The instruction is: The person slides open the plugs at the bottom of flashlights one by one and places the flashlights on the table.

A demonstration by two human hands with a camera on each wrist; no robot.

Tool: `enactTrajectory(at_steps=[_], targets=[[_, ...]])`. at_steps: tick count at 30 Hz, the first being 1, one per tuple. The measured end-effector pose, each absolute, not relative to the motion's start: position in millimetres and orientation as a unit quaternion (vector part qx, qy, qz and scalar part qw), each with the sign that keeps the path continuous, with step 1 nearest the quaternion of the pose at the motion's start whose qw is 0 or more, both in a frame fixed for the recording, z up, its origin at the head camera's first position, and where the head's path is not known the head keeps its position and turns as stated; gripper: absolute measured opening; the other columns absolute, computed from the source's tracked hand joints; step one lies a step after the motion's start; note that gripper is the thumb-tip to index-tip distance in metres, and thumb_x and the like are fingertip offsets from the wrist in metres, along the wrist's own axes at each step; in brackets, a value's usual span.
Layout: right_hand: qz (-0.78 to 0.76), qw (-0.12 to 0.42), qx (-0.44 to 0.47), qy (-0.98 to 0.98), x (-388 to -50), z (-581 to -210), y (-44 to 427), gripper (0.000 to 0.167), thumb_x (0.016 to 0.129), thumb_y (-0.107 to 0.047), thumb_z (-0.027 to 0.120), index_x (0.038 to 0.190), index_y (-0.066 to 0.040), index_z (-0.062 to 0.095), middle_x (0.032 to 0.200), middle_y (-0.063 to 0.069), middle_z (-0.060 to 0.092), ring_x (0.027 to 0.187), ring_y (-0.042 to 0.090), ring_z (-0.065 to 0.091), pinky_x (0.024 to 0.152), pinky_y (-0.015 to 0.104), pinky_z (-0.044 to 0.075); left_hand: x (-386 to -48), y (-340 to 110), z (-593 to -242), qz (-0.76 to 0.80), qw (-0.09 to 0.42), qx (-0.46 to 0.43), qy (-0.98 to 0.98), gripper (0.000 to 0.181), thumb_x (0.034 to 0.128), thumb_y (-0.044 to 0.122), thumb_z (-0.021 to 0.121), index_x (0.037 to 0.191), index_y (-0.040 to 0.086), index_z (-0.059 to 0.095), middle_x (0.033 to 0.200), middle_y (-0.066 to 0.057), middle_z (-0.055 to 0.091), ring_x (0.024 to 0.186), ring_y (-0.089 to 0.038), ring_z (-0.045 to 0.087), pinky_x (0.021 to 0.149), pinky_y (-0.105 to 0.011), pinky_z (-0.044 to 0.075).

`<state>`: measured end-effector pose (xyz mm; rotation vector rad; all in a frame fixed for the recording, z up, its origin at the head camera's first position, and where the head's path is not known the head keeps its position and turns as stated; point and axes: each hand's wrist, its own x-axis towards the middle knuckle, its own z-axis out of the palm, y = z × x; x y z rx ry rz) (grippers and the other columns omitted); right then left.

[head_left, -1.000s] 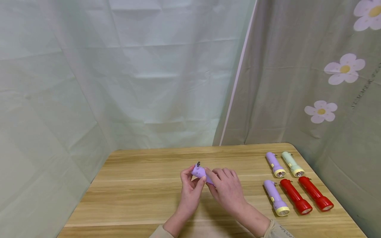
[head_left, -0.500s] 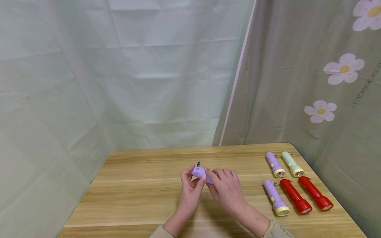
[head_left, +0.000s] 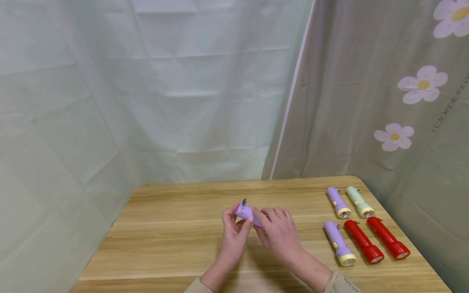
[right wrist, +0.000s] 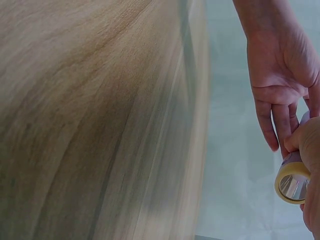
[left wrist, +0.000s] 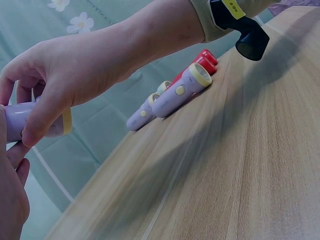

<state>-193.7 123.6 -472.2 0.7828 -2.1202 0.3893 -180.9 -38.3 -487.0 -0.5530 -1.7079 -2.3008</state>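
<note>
Over the middle of the wooden table, both hands hold a purple flashlight (head_left: 243,211). My left hand (head_left: 233,240) pinches its tail end between thumb and fingers. A dark metal plug (head_left: 244,202) sticks up from that tail. My right hand (head_left: 280,234) grips the body nearer the lamp end, covering much of it in the head view. In the right wrist view the yellow rim (right wrist: 281,186) and shiny reflector show beside the right hand's fingers. The left wrist view shows the right thumb lying along the purple barrel (left wrist: 17,120).
Several more flashlights lie at the table's right side: a purple one (head_left: 336,198) and a mint one (head_left: 358,199) behind, then another purple one (head_left: 336,236) and two red ones (head_left: 360,238) in front. Pale curtains (head_left: 205,101) hang around the table (head_left: 157,236).
</note>
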Motion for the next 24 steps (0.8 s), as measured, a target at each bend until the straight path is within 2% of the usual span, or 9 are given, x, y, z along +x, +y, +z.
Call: enactTrajectory(at_steps=[12,24], targets=[[0.151,0.420,0.311,-0.839,-193.0,-472.5,122.6,0.048,0.084,-0.022,0.082,0.130,-0.016,0.069,0.098,0.003,0.069,0.084,0.025,0.062,0.072,0.044,0.050,-180.7,-39.5,-488.2,-0.781,0.108,-0.190,-0.585,0.056,0.1023,-0.001,0.058,0.144,0.001,0.021,0.142,-0.026,0.040,0.115,-0.028,0.062,0.092,-0.028,0.054],[0.155,0.402,0.306,-0.849,-192.1,-472.2,123.2,0.047,0.086,-0.022,0.080,0.132,-0.016,0.068,0.100,0.004,0.068,0.086,0.025,0.062,0.073,0.044,0.049,-180.9,-39.8,-488.6,-0.777,0.115,-0.192,-0.588,0.055,0.1016,-0.003,0.058,0.144,0.000,0.022,0.141,-0.027,0.041,0.114,-0.027,0.063,0.091,-0.027,0.055]])
